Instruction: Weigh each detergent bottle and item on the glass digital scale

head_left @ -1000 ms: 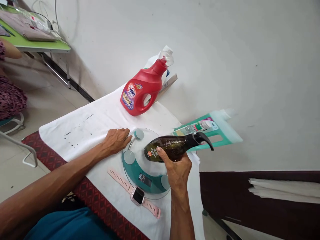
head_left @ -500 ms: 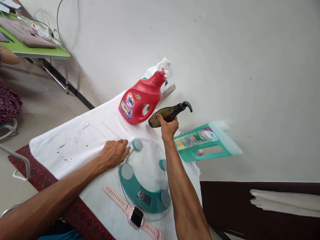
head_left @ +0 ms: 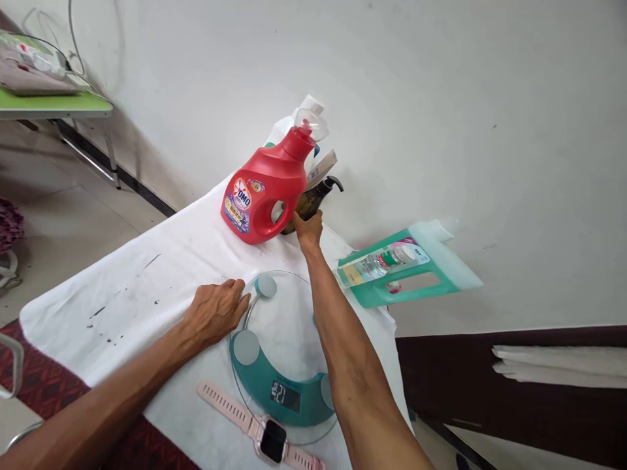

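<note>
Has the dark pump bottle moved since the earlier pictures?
Yes: the dark pump bottle moved from over the glass bathroom scale, farther away, to beside the red OMO bottle.

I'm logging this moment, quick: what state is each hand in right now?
Left hand: curled at the edge of the glass scale; whether its grip is closed cannot be told.
Right hand: closed on the dark pump bottle.

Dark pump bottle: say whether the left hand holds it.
No, the left hand is at the glass scale; the right hand grips the bottle.
</note>
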`<state>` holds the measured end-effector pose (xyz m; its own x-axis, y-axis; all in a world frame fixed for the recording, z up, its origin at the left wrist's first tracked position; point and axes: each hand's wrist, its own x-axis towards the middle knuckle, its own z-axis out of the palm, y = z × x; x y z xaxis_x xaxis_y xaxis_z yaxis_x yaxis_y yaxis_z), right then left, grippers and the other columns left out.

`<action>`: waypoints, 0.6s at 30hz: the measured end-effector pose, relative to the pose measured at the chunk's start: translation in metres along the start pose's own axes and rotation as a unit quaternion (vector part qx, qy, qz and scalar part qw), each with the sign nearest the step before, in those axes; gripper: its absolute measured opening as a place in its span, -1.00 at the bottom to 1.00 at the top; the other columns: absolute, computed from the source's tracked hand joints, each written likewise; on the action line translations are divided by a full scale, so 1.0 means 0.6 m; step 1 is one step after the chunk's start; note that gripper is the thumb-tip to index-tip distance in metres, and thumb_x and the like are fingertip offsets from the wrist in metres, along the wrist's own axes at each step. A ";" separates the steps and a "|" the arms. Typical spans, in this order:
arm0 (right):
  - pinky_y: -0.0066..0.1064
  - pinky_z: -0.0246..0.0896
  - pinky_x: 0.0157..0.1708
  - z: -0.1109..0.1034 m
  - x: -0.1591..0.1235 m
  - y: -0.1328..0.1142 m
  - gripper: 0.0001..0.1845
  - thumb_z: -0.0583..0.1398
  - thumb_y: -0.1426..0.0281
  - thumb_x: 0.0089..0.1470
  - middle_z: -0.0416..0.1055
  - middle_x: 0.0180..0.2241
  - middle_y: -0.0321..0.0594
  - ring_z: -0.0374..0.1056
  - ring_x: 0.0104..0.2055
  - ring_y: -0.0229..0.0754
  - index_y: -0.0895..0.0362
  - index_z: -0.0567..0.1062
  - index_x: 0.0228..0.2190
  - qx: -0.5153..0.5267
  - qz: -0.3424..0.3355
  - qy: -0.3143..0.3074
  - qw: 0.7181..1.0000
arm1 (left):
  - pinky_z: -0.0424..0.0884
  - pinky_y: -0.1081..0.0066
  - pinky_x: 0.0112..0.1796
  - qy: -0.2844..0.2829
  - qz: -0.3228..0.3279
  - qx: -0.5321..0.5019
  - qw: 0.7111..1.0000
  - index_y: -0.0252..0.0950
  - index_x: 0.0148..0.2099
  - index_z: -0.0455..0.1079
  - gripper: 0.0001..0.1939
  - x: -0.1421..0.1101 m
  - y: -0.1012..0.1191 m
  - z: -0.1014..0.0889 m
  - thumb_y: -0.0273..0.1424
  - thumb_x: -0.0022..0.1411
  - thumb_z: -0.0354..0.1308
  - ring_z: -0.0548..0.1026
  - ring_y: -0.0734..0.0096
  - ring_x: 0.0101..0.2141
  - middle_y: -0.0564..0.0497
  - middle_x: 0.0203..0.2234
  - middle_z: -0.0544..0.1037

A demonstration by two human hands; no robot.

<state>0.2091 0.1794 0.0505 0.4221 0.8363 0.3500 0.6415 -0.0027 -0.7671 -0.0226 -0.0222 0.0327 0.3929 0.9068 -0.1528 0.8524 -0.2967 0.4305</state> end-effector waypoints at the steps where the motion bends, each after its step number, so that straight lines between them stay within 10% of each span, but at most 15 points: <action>1: -0.02 0.48 0.04 -0.012 -0.010 -0.002 -0.30 0.45 0.11 -0.09 0.56 -0.06 0.06 0.53 -0.02 0.13 0.15 0.40 0.01 0.000 0.002 -0.008 1.000 | 0.33 0.20 -0.27 0.000 -0.001 0.001 1.000 -0.26 -0.02 0.41 -0.61 0.000 0.000 0.000 -0.20 0.62 -0.20 0.67 0.04 -0.15 -0.12 -0.09 0.66; 5: 0.10 0.25 0.31 -0.112 -0.078 -0.017 -0.12 0.39 0.12 0.02 0.27 0.31 0.17 0.26 0.36 0.16 0.12 0.23 0.26 -0.048 -0.081 0.066 0.993 | 0.29 0.22 -0.29 0.000 -0.005 0.003 1.000 -0.24 -0.03 0.40 -0.62 0.000 -0.001 -0.004 -0.20 0.62 -0.20 0.66 0.06 -0.14 -0.11 -0.09 0.67; 9: 0.25 -0.13 0.49 -0.263 -0.146 -0.014 -0.14 0.29 0.03 0.20 0.08 0.41 0.22 -0.03 0.53 0.20 0.08 0.15 0.36 -0.193 -0.226 0.275 0.914 | 0.24 0.24 -0.30 0.003 -0.001 0.012 1.000 -0.23 -0.05 0.39 -0.62 -0.003 0.000 -0.007 -0.19 0.61 -0.21 0.65 0.08 -0.15 -0.12 -0.10 0.66; 13: 0.33 -0.22 0.48 -0.352 -0.159 0.048 0.03 0.28 -0.12 0.15 0.01 0.42 0.32 -0.12 0.55 0.31 0.13 0.06 0.40 -0.214 -0.130 0.348 0.903 | 0.21 0.25 -0.31 0.009 -0.009 0.023 1.000 -0.23 -0.08 0.37 -0.62 -0.004 0.002 -0.009 -0.19 0.60 -0.21 0.64 0.09 -0.15 -0.10 -0.11 0.66; 18: 0.18 0.13 0.38 -0.328 -0.126 0.147 0.13 0.31 -0.09 0.03 0.11 0.35 0.41 0.19 0.40 0.29 0.29 0.03 0.35 -0.063 0.043 0.228 0.971 | 0.15 0.28 -0.33 0.020 -0.016 0.016 1.000 -0.22 -0.13 0.36 -0.61 -0.005 0.004 -0.010 -0.16 0.57 -0.21 0.61 0.12 -0.19 -0.08 -0.14 0.65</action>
<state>0.3599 0.0081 0.0618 0.6987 0.4997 0.5120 0.6528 -0.1523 -0.7421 -0.0237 -0.0236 0.0397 0.3508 0.9274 -0.1295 0.8754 -0.2757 0.3971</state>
